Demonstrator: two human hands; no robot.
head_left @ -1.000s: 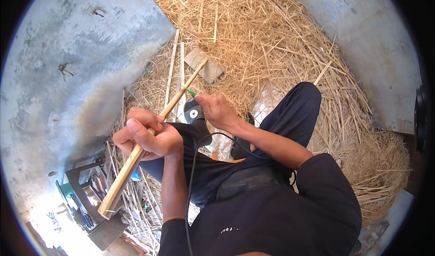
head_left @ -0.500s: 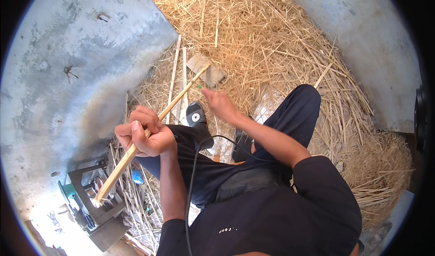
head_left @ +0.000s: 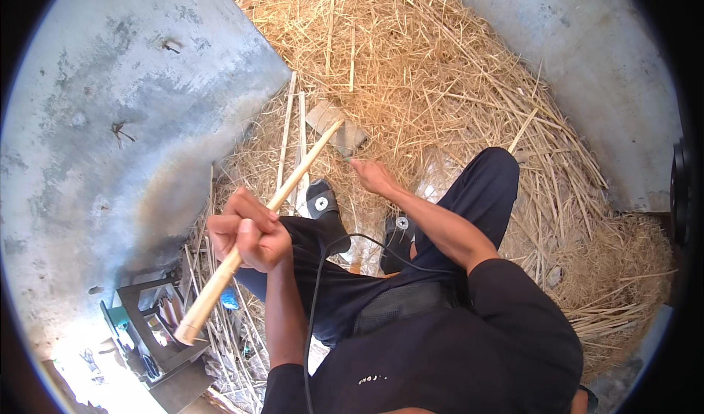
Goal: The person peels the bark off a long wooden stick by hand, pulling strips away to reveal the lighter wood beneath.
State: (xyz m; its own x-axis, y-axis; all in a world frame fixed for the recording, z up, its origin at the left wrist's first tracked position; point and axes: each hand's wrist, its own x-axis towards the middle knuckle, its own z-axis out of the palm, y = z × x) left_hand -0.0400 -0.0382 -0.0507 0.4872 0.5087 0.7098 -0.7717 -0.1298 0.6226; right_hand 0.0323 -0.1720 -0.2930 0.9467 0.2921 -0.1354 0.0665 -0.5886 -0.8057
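Note:
A pale, peeled wooden stick (head_left: 210, 298) slants across the view, thicker at its near left end and thinner toward the far right. My left hand (head_left: 251, 232) is closed round its middle, above my left knee. Past the stick's thin end, a little to its right, my right hand (head_left: 374, 177) is closed with the fingers pressed together. Something small pokes from its fingertips, too small to name, and it looks apart from the stick. Under the thin end lies a flat wooden block (head_left: 326, 113) on the straw.
Straw and shavings (head_left: 418, 55) cover the floor ahead and to the right. Grey walls (head_left: 147, 84) stand on both sides. A dark frame-like rack (head_left: 139, 297) holds tools at lower left. A black cable (head_left: 315, 297) runs over my lap, and my sandalled feet (head_left: 320, 201) are below.
The view has tilted slightly. My left hand and the stick have moved a little to the right. My right hand has shifted slightly right and nearer, and the green bit at its fingertips shows less.

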